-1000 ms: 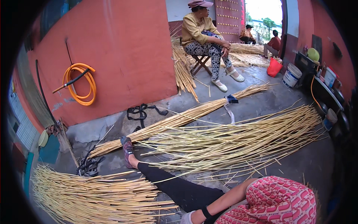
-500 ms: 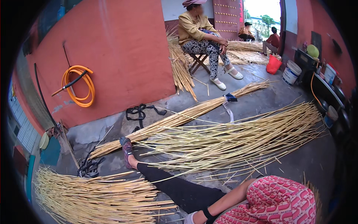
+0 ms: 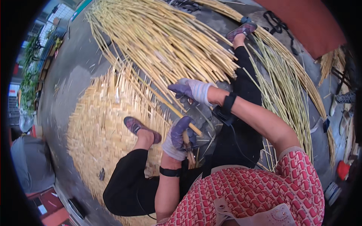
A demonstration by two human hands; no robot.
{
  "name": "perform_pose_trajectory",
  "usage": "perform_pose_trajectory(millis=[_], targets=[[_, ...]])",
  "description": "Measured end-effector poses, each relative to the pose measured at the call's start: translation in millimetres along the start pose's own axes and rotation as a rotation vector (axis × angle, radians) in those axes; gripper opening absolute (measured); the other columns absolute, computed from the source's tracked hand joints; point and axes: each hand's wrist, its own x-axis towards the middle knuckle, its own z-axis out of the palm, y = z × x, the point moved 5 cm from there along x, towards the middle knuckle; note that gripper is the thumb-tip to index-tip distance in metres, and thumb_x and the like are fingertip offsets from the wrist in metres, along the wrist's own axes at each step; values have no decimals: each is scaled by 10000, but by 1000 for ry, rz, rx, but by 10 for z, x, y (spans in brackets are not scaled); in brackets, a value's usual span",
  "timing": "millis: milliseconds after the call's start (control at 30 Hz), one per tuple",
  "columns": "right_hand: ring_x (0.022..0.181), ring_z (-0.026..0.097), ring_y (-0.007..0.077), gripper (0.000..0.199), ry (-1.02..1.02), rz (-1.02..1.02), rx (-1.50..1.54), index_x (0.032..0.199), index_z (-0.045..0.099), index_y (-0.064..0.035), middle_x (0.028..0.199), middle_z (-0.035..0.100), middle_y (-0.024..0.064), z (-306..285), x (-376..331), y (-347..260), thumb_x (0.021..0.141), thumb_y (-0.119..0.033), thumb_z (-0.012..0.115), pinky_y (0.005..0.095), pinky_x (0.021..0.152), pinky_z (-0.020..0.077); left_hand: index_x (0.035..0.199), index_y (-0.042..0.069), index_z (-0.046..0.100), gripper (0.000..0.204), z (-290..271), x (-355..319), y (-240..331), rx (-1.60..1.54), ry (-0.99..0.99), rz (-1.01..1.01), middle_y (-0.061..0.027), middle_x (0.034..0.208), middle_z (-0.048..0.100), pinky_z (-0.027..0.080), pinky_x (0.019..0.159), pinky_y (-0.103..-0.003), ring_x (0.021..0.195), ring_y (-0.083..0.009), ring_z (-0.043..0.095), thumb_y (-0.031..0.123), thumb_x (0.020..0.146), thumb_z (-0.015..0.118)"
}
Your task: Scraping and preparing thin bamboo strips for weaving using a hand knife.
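- Gloved left hand (image 3: 180,136) grips a short wooden-handled tool (image 3: 187,146).
- Gloved right hand (image 3: 191,90) rests on a long yellow reed (image 3: 166,101).
- Reed bundles (image 3: 166,41) lie on the floor.

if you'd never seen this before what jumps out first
The two gloved hands in the middle: the left hand grips a wooden-handled tool, the right hand rests on a long yellow cane running between them. Behind them a big heap of pale canes fans across the ground, and a woven cane mat lies under the left foot.
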Motion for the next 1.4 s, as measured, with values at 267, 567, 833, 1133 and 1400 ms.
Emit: perform_pose_trajectory(millis=[267, 567, 833, 1133, 1400], targets=[[472, 509, 137, 339, -137, 320, 272, 978, 659, -29, 656, 613, 43, 1267, 1114, 198, 855, -345, 658, 287, 437, 397, 819, 104, 557, 287, -17, -356, -337, -154, 84, 24, -25, 622, 538, 433, 433, -274, 476, -156, 521, 381, 884, 594], [810, 639, 374, 249, 79, -189, -953, 1028, 644, -59, 948, 659, 200, 1068, 1459, -106, 820, -169, 563, 436, 698, 522, 734, 163, 520, 533, -115, -304, -497, -431, 117, -31, -28, 590, 540, 415, 361, -305, 433, -177, 523, 684, 837, 474], [886, 619, 407, 365, 88, -67, -779, 1021, 622, -12, 962, 639, 243, 1114, 1388, -199, 895, -315, 462, 453, 767, 492, 791, 114, 555, 546, -245, -261, -455, -492, 204, -5, -21, 550, 524, 448, 377, -297, 435, -174, 534, 651, 856, 478], [772, 614, 381, 418, 14, -87, -401, 1048, 536, 5, 830, 620, 243, 1374, 666, -125, 882, -378, 541, 420, 696, 482, 732, 111, 507, 585, -396, -104, -207, -477, 80, 70, -14, 491, 464, 385, 352, -289, 362, -167, 450, 680, 852, 440], [846, 555, 152, 469, 24, 163, -263, 1105, 535, -6, 899, 597, 78, 590, -289, -437, 919, -437, 538, 305, 728, 482, 813, 137, 505, 695, -830, 558, 357, -275, 406, 246, 20, 549, 457, 376, 358, -289, 407, -148, 466, 822, 706, 466]])
